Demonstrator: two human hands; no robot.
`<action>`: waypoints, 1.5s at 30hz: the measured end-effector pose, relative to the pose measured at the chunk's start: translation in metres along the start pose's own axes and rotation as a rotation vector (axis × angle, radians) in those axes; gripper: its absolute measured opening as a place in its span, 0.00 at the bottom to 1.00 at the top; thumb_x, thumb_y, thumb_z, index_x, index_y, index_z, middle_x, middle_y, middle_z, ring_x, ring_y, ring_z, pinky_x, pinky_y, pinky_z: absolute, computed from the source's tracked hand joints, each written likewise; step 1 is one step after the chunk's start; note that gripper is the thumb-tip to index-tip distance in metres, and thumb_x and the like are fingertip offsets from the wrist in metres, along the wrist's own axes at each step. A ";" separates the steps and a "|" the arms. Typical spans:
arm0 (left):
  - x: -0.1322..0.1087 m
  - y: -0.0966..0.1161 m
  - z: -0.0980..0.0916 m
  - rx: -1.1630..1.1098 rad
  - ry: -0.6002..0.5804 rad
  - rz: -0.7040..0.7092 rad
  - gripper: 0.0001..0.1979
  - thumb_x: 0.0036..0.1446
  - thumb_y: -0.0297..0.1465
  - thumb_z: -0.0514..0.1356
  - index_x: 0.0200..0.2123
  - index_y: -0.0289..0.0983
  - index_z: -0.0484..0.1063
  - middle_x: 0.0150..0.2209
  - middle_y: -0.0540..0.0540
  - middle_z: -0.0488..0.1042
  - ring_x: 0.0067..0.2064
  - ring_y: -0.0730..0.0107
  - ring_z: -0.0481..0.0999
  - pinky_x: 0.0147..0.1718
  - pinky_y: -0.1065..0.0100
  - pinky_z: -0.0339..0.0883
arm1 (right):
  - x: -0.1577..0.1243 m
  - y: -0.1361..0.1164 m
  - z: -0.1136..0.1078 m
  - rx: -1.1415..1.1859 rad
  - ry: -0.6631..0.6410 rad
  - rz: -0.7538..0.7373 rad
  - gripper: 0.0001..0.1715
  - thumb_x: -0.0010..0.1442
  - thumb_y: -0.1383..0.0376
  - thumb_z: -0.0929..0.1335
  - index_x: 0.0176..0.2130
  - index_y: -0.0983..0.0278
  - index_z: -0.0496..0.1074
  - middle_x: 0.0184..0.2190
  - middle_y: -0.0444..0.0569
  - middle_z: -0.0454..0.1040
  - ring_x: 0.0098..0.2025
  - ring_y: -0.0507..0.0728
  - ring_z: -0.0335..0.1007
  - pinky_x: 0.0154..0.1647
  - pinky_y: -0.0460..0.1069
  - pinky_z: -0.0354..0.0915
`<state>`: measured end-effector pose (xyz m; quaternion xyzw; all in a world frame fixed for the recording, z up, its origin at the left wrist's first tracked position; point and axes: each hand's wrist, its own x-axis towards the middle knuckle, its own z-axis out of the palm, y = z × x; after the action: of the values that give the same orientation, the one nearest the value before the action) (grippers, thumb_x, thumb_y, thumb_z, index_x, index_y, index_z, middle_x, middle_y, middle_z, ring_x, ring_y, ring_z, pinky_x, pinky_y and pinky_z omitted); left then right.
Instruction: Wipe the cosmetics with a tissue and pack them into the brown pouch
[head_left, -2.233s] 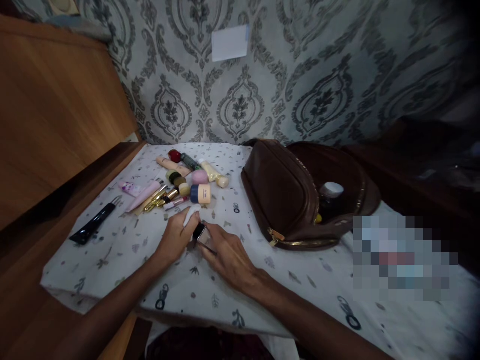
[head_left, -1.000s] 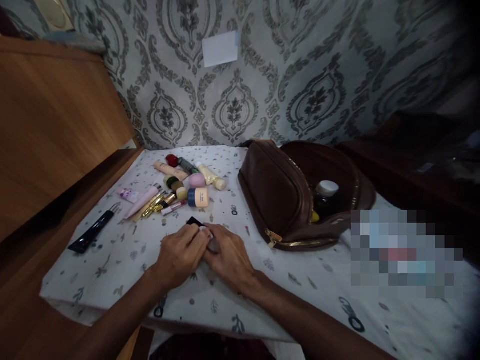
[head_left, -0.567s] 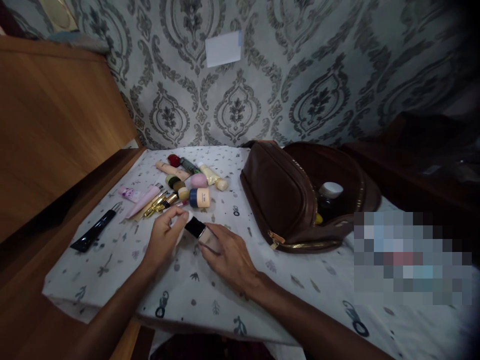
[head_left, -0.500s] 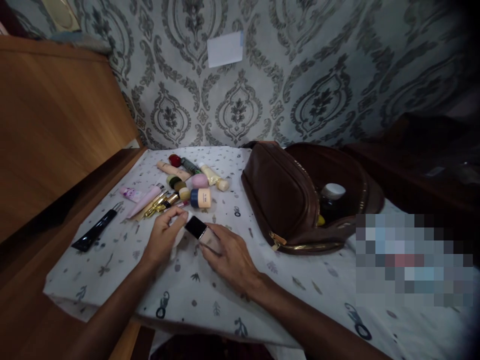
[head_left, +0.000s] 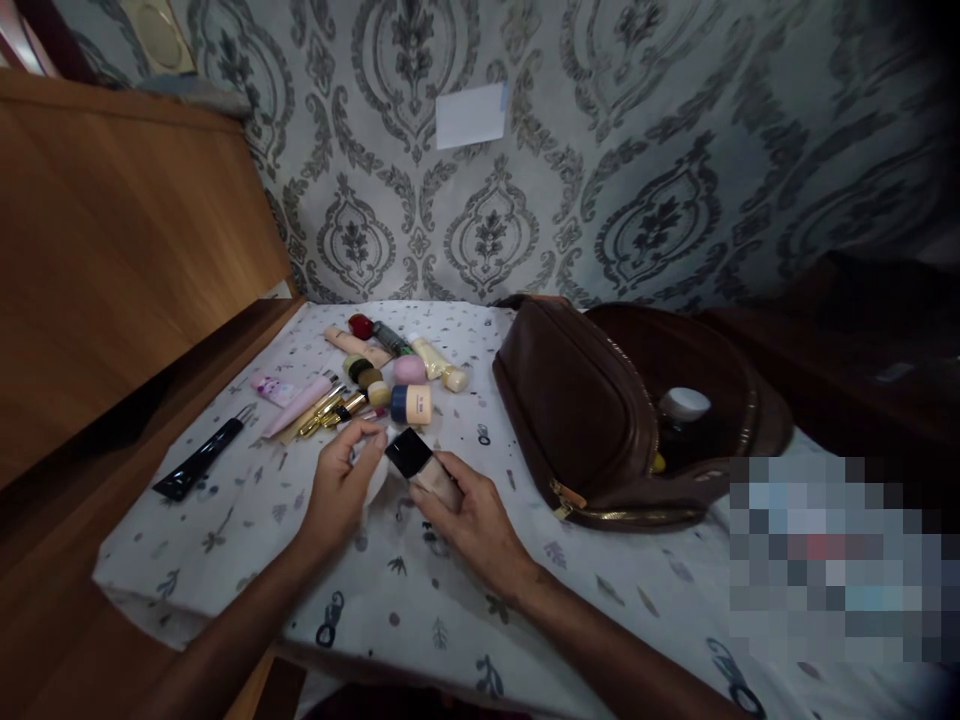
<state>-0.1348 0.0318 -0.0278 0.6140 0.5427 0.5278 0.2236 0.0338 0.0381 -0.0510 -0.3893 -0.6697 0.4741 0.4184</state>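
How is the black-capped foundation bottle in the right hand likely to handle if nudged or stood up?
The foundation bottle looks rigid, and its squarish black cap suggests flat sides, so it would probably slide rather than roll. Its smooth body may slip in the right hand. Stood on the soft printed sheet, it might tip, being narrow.

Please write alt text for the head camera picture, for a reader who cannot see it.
Two bare hands meet over a leaf-printed tablecloth: the right hand grips a black-capped beige bottle, the left hand holds a white pad beside its cap. Small cosmetics lie behind them, and an open brown bag stands to the right.
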 end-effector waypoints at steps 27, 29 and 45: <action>-0.015 -0.004 0.002 0.363 0.006 0.615 0.15 0.65 0.23 0.53 0.53 0.40 0.67 0.39 0.45 0.71 0.40 0.67 0.74 0.39 0.68 0.70 | 0.000 -0.004 -0.002 0.603 -0.188 0.235 0.26 0.54 0.47 0.72 0.43 0.59 0.64 0.30 0.42 0.70 0.28 0.51 0.65 0.27 0.44 0.57; -0.012 -0.003 0.000 0.318 0.056 0.541 0.13 0.65 0.24 0.53 0.52 0.40 0.67 0.41 0.45 0.72 0.43 0.66 0.73 0.43 0.65 0.69 | 0.000 -0.006 -0.002 0.624 -0.193 0.241 0.25 0.53 0.48 0.73 0.41 0.60 0.67 0.31 0.43 0.70 0.31 0.52 0.65 0.28 0.45 0.58; -0.018 -0.009 0.007 0.442 -0.122 0.650 0.17 0.65 0.23 0.53 0.56 0.38 0.65 0.39 0.45 0.67 0.36 0.70 0.71 0.34 0.71 0.68 | 0.003 -0.005 -0.004 0.936 -0.107 0.413 0.26 0.47 0.53 0.78 0.43 0.59 0.73 0.30 0.42 0.74 0.29 0.50 0.70 0.28 0.43 0.63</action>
<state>-0.1297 0.0205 -0.0448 0.8171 0.4065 0.4042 -0.0609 0.0355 0.0412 -0.0452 -0.2595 -0.3153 0.8151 0.4109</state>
